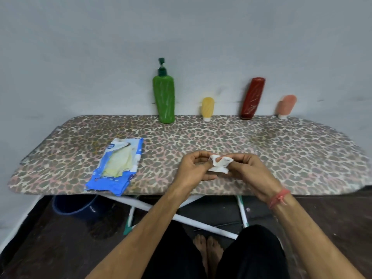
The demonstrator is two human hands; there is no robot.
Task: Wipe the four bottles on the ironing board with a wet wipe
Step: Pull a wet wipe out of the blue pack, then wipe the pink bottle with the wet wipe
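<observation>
Wet wipe, small, white and crumpled [220,163], sits between your two hands above the near half of the leopard-print ironing board [281,150]. Your left hand [194,168] pinches its left edge, fingers curled in and the thumb pressed against the cloth. Your right hand [251,171] grips its right side, fingers bent round the wad, with a red thread band [279,198] on that wrist. Neither hand touches any bottle; all of them stand well apart from your hands, along the far edge against the grey wall.

Going left to right across the board, you have one blue plastic wipe packet [115,168] lying flat near the front edge, its flap open and pale sheets showing inside, left of your left hand. Then four bottles in a row at the back: one tall green pump bottle [164,97] standing upright, one small yellow tube [207,108] standing on its white cap, one dark red bottle [252,98] leaning to the right, and one small pink tube [285,106] also on its white cap and tilted right. The wipe lies nearer you than the yellow tube and the red bottle, roughly in line with the gap between them.

Under the board, at the left, one dark blue bucket [74,206] stands on the floor beside the white crossed legs [181,217].
</observation>
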